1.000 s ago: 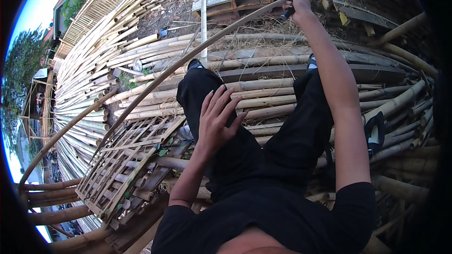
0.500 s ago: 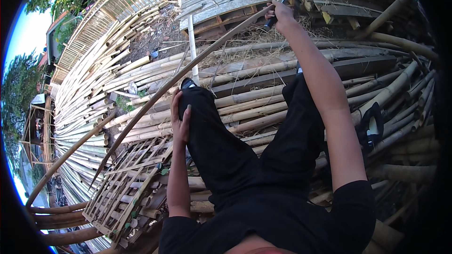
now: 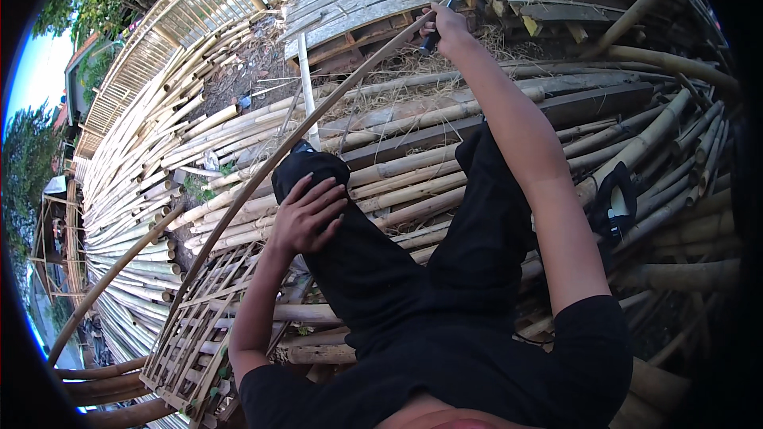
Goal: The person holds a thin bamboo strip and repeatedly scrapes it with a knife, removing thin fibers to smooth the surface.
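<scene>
My right hand (image 3: 447, 30), stretched far ahead, is closed around one end of a long thin bamboo strip (image 3: 296, 141) and a knife (image 3: 430, 44). The knife's dark handle sticks out below the fist and its narrow blade points up past it. From that fist the strip slants down to the left, in front of my left knee, and its far end runs over a split-bamboo lattice (image 3: 208, 310). My left hand (image 3: 311, 213) lies on my left knee with fingers spread, near the strip but holding nothing.
Bamboo poles (image 3: 127, 214) lie in a wide spread at the left and under my legs. Ahead stands a low slatted wooden platform (image 3: 350, 4), with a pale flat slat (image 3: 307, 87) leaning on its edge. Stacked timber (image 3: 564, 12) is at the far right. A bamboo fence (image 3: 187, 20) runs behind.
My left hand has turned from upright beside the knee to flat on top of it, off the strip. The right hand still grips strip and knife, a little further left in view.
</scene>
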`<action>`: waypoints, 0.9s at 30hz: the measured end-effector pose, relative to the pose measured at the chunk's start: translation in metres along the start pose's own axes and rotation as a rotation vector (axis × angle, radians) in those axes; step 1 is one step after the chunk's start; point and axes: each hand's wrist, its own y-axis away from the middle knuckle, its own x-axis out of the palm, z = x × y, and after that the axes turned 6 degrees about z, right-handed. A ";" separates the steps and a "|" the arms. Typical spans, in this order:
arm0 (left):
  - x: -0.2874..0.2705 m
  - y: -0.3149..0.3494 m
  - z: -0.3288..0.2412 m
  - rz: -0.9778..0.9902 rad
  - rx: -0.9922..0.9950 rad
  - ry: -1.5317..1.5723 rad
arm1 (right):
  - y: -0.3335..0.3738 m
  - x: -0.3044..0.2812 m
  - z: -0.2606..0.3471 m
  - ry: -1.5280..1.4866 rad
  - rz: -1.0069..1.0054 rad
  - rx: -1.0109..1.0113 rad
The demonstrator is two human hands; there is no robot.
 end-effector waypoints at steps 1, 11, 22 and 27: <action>-0.019 -0.007 0.013 -0.066 -0.034 -0.050 | -0.002 -0.004 0.004 -0.012 -0.002 -0.006; 0.038 0.027 0.019 -0.500 -0.419 0.322 | 0.008 0.000 0.007 0.001 0.040 -0.004; 0.156 0.126 0.058 -0.318 -0.948 1.130 | 0.009 0.005 -0.002 0.047 0.071 0.011; 0.204 0.104 0.025 -0.388 -0.940 1.583 | 0.016 0.010 -0.005 0.066 0.075 -0.013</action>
